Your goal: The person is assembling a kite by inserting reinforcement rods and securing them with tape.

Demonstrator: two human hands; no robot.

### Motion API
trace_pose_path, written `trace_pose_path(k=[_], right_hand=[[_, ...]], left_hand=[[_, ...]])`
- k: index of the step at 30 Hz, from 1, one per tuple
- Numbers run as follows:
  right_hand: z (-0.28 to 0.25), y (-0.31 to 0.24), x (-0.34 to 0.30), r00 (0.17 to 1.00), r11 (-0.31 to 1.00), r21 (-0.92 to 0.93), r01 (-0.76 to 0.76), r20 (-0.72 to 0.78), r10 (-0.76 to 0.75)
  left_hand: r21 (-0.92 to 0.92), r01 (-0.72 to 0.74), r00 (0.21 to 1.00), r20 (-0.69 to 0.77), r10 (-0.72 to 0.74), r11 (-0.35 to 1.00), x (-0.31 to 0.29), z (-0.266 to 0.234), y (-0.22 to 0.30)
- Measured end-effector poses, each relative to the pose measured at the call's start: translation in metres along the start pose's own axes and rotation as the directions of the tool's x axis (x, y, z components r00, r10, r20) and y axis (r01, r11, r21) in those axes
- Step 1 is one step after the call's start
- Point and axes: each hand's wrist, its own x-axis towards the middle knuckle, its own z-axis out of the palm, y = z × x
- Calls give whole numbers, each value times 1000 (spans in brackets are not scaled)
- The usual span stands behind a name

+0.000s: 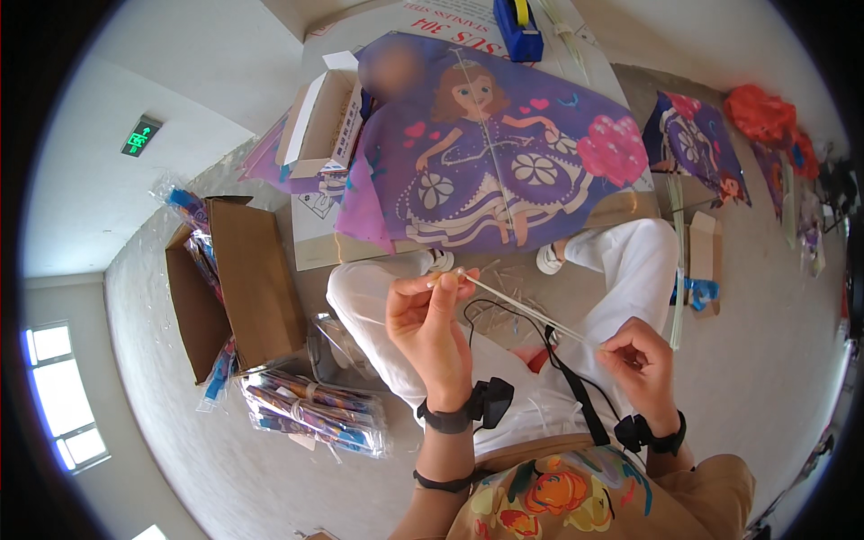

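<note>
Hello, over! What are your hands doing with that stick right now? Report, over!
Left hand pinching one end of thin white stick. Right hand pinching the other end. Purple kite lying beyond the knees, nothing blocking.

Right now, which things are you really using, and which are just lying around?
In use:
- thin white stick, held at its ends by the left hand and right hand
- purple cartoon kite lying just ahead

Lying about:
- open cardboard box
- wrapped kite bundles
- small white carton
- second kite
- red bag
</note>
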Motion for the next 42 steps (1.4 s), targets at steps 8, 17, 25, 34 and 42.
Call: trace_pose_path(k=[8,17,25,34,42], right_hand=[[2,0,1,1000,999,-39,6,-17,-7],[1,1,1,999,999,15,-49,-18,49],[9,-4,13,997,992,106,-73,-5,74],[-10,11,13,986,971,183,-153,87,139],[-8,8,7,930,943,164,-288,281,235]], left_hand=[[-157,105,994,23,-103,982,-1,-3,-2],[-71,23,992,128,-14,997,-2,-3,-5],[54,88,974,204,-98,995,-20,10,-16],[-24,214,968,141,-208,977,10,-13,-4],[-123,245,937,283,-203,962,10,-19,1]])
